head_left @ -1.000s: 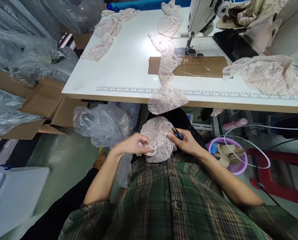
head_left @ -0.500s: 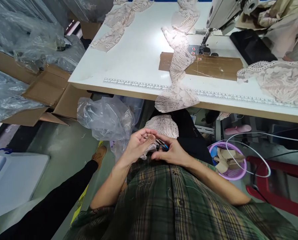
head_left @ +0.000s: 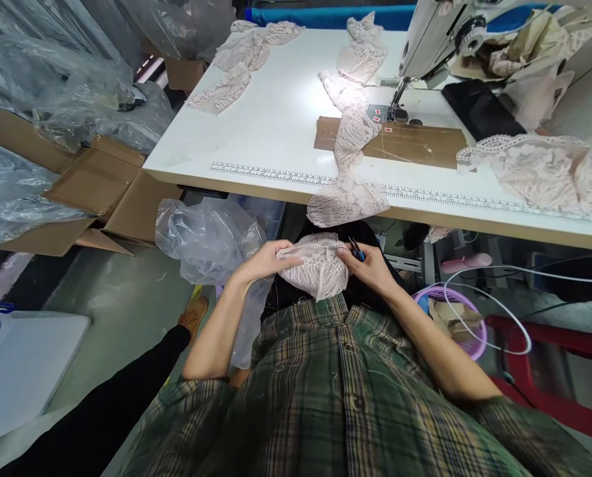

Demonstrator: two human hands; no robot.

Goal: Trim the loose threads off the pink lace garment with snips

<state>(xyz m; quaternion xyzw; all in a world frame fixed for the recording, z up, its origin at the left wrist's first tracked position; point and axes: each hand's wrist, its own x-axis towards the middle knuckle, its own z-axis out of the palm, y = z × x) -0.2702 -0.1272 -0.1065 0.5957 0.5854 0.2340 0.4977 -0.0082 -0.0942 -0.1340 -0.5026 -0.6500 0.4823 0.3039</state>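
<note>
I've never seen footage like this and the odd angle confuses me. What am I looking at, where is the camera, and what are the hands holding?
The camera sits on the person's head and looks down, so you see their own plaid shirt, both arms and their lap. There is no robot, just two bare hands. The left hand and the right hand hold a pale lace piece between them, over the lap and below the table edge. The right hand also grips a small blue-handled tool, likely thread snips. Ahead is a white table with a sewing machine. A lace strip runs from the machine across a cardboard sheet and hangs over the front edge. Loose lace lies at the far left and a lace pile on the right.
</note>
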